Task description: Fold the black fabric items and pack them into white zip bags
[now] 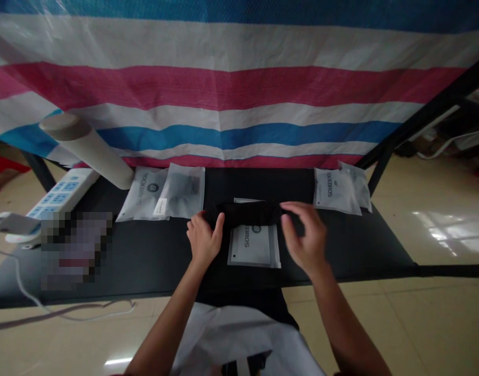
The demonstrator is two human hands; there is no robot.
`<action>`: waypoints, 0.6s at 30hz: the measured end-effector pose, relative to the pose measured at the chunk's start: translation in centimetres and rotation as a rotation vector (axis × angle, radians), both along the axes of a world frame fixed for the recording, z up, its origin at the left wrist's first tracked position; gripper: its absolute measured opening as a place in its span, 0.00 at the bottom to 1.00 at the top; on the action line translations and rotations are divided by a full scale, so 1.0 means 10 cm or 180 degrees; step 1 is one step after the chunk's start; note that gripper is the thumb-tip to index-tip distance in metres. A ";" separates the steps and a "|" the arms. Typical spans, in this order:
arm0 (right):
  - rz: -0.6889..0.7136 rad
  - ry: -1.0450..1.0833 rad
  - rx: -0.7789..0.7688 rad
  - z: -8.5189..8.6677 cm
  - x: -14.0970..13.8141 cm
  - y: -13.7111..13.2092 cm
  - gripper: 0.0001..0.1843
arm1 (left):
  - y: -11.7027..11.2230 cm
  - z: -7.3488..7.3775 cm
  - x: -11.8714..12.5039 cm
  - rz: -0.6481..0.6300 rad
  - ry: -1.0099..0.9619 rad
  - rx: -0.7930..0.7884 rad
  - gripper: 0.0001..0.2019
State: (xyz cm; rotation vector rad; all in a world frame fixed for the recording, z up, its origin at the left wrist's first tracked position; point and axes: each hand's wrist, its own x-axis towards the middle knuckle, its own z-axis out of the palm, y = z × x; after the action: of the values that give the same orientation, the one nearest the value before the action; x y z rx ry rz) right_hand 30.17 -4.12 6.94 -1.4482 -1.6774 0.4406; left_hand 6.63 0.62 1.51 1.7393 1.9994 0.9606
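A long piece of black fabric [249,213] stretches sideways between my hands, just above the dark tabletop; its exact kind cannot be made out. My left hand [205,236] grips its left end, with the thumb pointing up along it. At the right end, my right hand [305,232] pinches the edge between thumb and fingertips. Under the fabric lies a frosted zip bag [255,253] with dark lettering, flat on the table and partly covered by the black piece.
Frosted bags [143,193] lie back left, and more bags [335,190] sit back right. A pale bottle [94,151] stands near a power strip [61,193]. A blurred-out flat object [80,245] lies at left. A striped sheet [223,89] hangs behind the table.
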 end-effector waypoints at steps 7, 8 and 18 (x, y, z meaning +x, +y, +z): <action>0.0124 -0.0690 0.0022 -0.51 -0.39 0.01 0.22 | 0.01 -0.15 0.09 0.0011 0.0920 -0.0337 0.33; 0.0176 -0.0657 -0.0026 -0.55 -0.44 0.00 0.23 | 0.01 -0.14 0.09 0.0000 0.0922 -0.0369 0.31; 0.0642 0.1725 -0.0923 -0.66 -1.11 0.09 0.37 | -0.03 -0.11 0.10 -0.0037 -0.0619 0.0100 0.19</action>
State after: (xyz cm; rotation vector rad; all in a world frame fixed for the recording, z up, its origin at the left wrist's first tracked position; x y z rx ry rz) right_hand 19.10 -3.23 0.35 -1.2104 -1.3524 1.1192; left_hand 7.58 0.30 0.36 1.6039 1.8592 1.1169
